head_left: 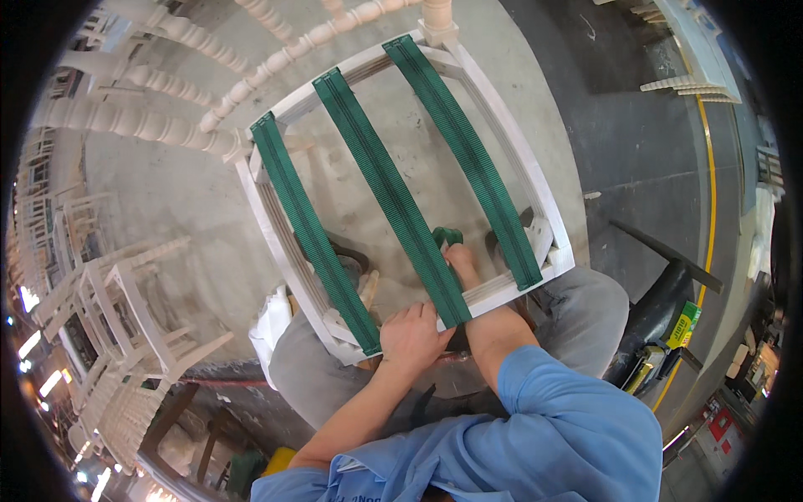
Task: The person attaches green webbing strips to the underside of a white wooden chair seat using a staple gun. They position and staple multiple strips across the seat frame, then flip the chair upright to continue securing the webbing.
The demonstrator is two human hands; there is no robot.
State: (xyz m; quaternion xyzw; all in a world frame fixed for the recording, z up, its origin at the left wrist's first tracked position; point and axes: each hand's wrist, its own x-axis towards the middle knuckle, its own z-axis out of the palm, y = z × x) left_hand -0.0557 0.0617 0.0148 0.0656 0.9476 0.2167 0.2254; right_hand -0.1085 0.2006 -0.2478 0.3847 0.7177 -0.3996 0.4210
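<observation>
A pale wooden chair frame rests across my lap. Three green webbing straps run over its seat opening from the far rail to the near one. Beside the middle strap's near end, my left hand curls its fingers over the near rail, gripping it. My right forearm passes under that rail, and my right hand shows through the opening between the middle and right straps. It is closed on a loose bunch of green webbing below the strap level. Part of that hand is hidden by the middle strap.
Turned spindles of the chair's back extend away at the far left. More unfinished chairs stand on the left. At right, a black stand holds a green and yellow box. A white bag sits by my left knee.
</observation>
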